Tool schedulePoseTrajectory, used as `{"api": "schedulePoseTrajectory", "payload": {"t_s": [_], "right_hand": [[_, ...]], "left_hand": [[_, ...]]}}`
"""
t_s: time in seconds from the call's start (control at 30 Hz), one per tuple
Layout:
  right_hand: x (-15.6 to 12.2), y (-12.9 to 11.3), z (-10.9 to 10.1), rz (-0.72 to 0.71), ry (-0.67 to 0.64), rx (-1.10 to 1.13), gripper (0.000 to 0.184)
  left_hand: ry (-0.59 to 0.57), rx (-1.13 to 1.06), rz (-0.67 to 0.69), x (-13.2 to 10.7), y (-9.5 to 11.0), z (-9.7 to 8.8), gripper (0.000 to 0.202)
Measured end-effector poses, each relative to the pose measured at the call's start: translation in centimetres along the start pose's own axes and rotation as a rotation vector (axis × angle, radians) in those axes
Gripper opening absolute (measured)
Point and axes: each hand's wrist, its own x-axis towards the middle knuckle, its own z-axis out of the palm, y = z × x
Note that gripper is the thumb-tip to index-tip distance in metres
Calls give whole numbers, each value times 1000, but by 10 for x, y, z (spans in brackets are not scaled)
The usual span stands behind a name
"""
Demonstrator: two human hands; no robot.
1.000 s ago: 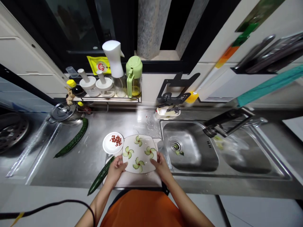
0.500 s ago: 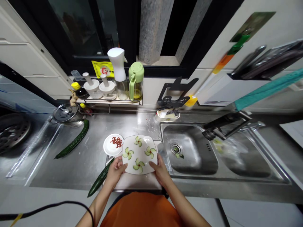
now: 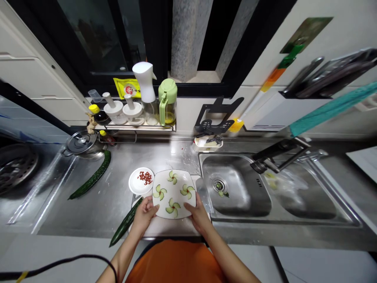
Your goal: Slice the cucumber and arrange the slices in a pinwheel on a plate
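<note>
A square white plate (image 3: 173, 195) with a dark rim is held level between my two hands. On it lie several flower shapes of cucumber slices (image 3: 172, 207), with small red centres. My left hand (image 3: 144, 214) grips the plate's near left corner, thumb on top. My right hand (image 3: 198, 214) grips the near right corner the same way; the fingers underneath are partly hidden. Below the plate is a white cutting board (image 3: 172, 228). A cucumber (image 3: 125, 224) lies just left of my left hand. Behind it sits a small white dish (image 3: 134, 184) holding red bits (image 3: 145, 178).
Another cucumber (image 3: 91, 179) lies on the steel counter (image 3: 67, 214), near a lidded pot (image 3: 81, 143). A rack (image 3: 141, 127) of bottles and jars stands at the back. To the right are a double sink (image 3: 238, 188) with scraps at the drain and a black faucet (image 3: 277, 155).
The view has shifted very slightly. My hands keep the plate in almost the same place, and the cucumber flowers on it have not moved.
</note>
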Motion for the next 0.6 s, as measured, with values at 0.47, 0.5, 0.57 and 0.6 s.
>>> {"api": "schedulePoseTrajectory", "payload": {"t_s": [0.47,0.5,0.57,0.6], "right_hand": [[-1,-29,-32,66,22,153,55],[-3,-36,-43,63,21,152,52],[-7,-52,-69,83,33,151,51],[-10,-61,-84,100,55,138,50]], "left_hand": [[-45,155,49,10,-1,-6,55],[-8,223,82,14,-4,-13,54],[79,402,146,20,-10,-29,50],[118,511,175,22,-13,-37,47]]}}
